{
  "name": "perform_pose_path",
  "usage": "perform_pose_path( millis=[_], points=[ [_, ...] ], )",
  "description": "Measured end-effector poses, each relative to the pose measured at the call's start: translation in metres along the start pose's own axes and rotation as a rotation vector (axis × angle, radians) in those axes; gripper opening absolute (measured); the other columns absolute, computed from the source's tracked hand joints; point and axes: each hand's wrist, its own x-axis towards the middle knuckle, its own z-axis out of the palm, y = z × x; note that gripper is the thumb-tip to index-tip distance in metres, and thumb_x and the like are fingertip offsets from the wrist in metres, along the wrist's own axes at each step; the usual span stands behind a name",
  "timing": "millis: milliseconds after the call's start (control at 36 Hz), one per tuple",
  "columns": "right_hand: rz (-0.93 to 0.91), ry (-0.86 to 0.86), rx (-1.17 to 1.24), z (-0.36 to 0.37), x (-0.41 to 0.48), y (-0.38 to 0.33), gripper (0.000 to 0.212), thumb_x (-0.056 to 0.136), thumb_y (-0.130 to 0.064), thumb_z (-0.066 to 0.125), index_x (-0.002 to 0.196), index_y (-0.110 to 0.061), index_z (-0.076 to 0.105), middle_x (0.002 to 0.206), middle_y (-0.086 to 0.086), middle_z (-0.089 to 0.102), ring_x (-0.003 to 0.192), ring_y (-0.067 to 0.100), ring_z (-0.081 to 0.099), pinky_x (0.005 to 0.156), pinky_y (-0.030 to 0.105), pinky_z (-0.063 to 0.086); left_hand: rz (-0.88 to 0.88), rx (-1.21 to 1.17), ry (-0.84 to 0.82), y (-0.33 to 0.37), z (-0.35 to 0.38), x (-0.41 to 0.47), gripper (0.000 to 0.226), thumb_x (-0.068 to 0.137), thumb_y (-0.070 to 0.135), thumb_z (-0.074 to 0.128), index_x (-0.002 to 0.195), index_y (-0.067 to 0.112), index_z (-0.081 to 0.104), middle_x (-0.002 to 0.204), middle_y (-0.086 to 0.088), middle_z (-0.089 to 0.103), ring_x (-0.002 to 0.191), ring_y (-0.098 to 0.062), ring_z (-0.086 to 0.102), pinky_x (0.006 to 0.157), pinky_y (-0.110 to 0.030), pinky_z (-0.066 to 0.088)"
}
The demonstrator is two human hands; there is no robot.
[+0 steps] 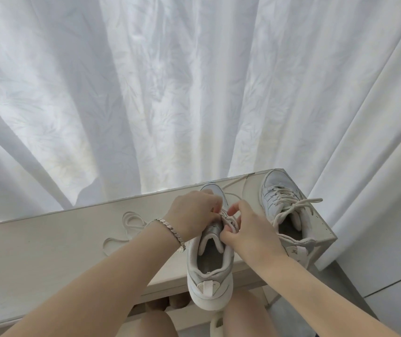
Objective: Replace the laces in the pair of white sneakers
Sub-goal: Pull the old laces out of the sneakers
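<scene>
A white sneaker (209, 271) lies on the pale table (48, 251), heel hanging over the front edge toward me. My left hand (192, 215), with a bracelet at the wrist, grips the sneaker's tongue and upper eyelets. My right hand (245, 229) pinches the cream lace (231, 221) at the eyelets on the right side. The lace's free end (233, 184) trails toward the table's far edge. The second white sneaker (282, 207) stands at the table's right end, laced, with loose lace ends.
A loose cream lace (129, 227) lies coiled on the table to the left of my left wrist. White curtains (194, 93) hang right behind the table. My knees show under the table's front edge.
</scene>
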Motion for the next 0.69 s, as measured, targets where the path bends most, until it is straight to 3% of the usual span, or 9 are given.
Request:
perform_pose_path(
  millis=[167,389,611,694],
  points=[
    [0.005,-0.011,-0.019,-0.002,-0.001,0.001,0.027,0.083,-0.027,0.058,0.107,-0.025,0.046,0.087,-0.003,0.058,0.085,0.019,0.056,0.058,0.024,0.033,0.133,0.137,0.184,0.004,0.001,-0.007,0.015,0.095,0.028,0.044,0.097,0.027,0.058,0.101,0.008,0.057,0.089,-0.013,0.055,0.064,-0.024,0.029],
    [0.007,-0.008,-0.017,-0.002,-0.002,-0.002,0.028,0.083,-0.026,0.059,0.107,-0.024,0.046,0.084,-0.005,0.054,0.083,0.019,0.053,0.064,0.027,0.033,0.222,0.334,0.138,0.01,-0.001,-0.004,0.02,0.095,0.016,0.04,0.103,0.014,0.058,0.101,-0.001,0.059,0.091,-0.025,0.059,0.047,-0.024,0.019],
    [0.025,-0.011,-0.003,-0.001,-0.003,-0.002,0.028,0.082,-0.027,0.06,0.106,-0.026,0.045,0.082,-0.008,0.052,0.081,0.017,0.053,0.059,0.027,0.035,0.185,0.42,0.117,0.01,0.003,0.001,0.021,0.095,0.015,0.038,0.107,0.011,0.055,0.104,-0.003,0.057,0.094,-0.025,0.057,0.047,-0.025,0.019],
    [0.031,0.007,-0.002,0.001,-0.003,-0.003,0.023,0.084,-0.026,0.058,0.102,-0.026,0.044,0.082,-0.007,0.052,0.081,0.018,0.052,0.064,0.028,0.034,0.076,0.292,0.113,0.007,0.007,0.002,0.022,0.094,0.019,0.041,0.111,0.012,0.053,0.112,-0.003,0.055,0.101,-0.025,0.054,0.065,-0.028,0.036]
  ],
)
